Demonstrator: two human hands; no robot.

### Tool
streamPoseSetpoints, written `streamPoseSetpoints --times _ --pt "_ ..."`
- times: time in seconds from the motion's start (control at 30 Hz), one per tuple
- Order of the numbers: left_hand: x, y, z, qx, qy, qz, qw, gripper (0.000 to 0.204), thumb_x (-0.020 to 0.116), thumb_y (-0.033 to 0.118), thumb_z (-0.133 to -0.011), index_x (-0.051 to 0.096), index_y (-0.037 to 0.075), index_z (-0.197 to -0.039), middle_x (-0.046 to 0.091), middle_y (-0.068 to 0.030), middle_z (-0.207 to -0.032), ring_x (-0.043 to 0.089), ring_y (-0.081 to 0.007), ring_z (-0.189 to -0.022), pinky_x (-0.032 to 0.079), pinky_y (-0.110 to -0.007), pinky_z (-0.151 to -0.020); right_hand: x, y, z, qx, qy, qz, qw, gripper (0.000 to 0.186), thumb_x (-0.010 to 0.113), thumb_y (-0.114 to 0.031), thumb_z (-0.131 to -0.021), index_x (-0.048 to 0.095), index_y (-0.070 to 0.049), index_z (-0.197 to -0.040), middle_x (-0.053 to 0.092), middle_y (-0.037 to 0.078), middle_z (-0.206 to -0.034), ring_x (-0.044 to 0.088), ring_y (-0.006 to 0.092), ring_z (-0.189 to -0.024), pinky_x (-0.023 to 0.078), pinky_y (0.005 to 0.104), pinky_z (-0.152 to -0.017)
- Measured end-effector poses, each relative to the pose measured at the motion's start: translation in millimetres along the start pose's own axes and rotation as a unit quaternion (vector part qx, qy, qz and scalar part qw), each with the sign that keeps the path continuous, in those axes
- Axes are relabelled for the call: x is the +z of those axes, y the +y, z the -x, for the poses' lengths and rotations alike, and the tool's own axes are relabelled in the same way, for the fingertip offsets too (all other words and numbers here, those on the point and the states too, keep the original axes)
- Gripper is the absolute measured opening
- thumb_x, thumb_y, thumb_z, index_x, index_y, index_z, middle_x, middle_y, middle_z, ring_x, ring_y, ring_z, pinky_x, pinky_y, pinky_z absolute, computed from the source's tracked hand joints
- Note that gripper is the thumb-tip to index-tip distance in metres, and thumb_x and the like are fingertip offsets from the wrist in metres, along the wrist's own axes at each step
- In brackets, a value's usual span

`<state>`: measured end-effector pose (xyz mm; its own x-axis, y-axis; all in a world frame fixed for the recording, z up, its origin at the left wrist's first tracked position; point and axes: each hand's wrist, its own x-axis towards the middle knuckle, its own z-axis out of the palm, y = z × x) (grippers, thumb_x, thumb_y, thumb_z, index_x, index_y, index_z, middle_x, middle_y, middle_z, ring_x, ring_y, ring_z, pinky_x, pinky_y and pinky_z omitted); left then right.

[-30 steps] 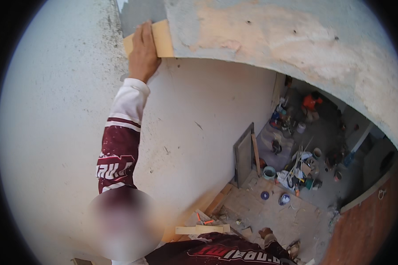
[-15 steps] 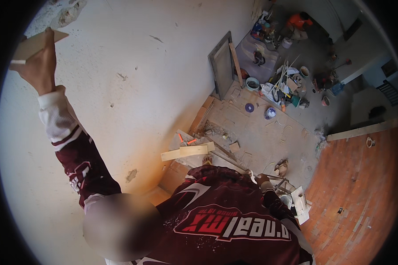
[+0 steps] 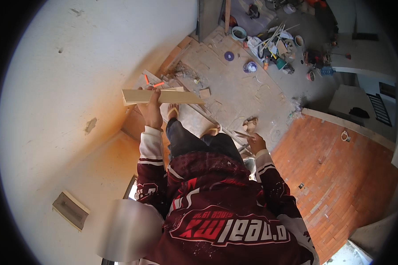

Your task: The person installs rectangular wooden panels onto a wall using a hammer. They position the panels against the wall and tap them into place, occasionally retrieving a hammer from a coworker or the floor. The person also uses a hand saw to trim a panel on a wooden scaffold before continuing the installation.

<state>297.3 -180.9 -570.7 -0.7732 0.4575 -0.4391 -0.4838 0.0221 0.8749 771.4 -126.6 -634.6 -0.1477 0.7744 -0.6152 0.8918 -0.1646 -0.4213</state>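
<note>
In front of my legs, my left hand (image 3: 151, 112) is closed around a long, flat, pale wooden board (image 3: 177, 96), with fingers over its upper side. The board lies roughly level, apart from the wall. Down to the right, my right hand (image 3: 256, 144) is closed on a thin, flat tool (image 3: 242, 134) whose narrow end points left; its exact kind cannot be made out. Beyond the board, an orange-and-white object (image 3: 154, 83) rests on a ledge. My feet, in sandals, show below and right of the board.
The pale plastered wall (image 3: 88, 57) rises at my left, with chips and a recessed box (image 3: 70, 211). Below are a dusty floor with a white bucket (image 3: 250, 67), a purple disc (image 3: 229, 56) and a heap of tools and sticks (image 3: 276, 46). Orange tile flooring (image 3: 336, 163) lies right.
My left hand has come down from the wall at the upper left with the board, to in front of my legs. My right hand is raised and shows more fully. The view has shifted.
</note>
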Motion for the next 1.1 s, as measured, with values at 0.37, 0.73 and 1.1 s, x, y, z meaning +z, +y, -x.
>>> streamPoseSetpoints --times 0.37,0.73,1.1 --pt "-41.5 -167.5 85.4 -0.351 0.047 0.015 0.935 0.040 0.072 0.036 -0.090 0.055 0.008 -0.112 0.058 -0.0055 -0.098 0.062 -0.0201 -0.097 0.059 -0.044 -0.083 77.1 -11.7 119.1 -0.124 -0.341 0.159 0.918 0.027 0.069 -0.033 -0.088 0.074 -0.010 -0.101 0.066 0.013 -0.104 0.060 0.0342 -0.101 0.047 0.0465 -0.094" --pt "-11.0 -222.9 53.3 -0.443 0.050 -0.141 0.884 0.060 0.075 0.051 -0.086 0.049 0.004 -0.111 0.052 -0.0154 -0.109 0.060 -0.0342 -0.109 0.057 -0.054 -0.095 120.2 37.7 136.4 0.007 -0.378 -0.176 0.909 0.024 0.056 -0.027 -0.098 0.072 -0.009 -0.097 0.071 0.013 -0.094 0.067 0.0294 -0.089 0.053 0.0408 -0.077" --pt "36.6 -327.6 104.8 -0.559 0.114 -0.165 0.805 0.085 0.070 0.067 -0.083 0.051 -0.007 -0.120 0.059 -0.0217 -0.110 0.064 -0.0386 -0.105 0.057 -0.052 -0.093 236.9 63.2 -4.2 0.176 0.139 -0.794 0.565 0.055 0.080 -0.013 -0.084 0.051 -0.001 -0.129 0.063 0.013 -0.122 0.063 0.0276 -0.115 0.052 0.0393 -0.099"
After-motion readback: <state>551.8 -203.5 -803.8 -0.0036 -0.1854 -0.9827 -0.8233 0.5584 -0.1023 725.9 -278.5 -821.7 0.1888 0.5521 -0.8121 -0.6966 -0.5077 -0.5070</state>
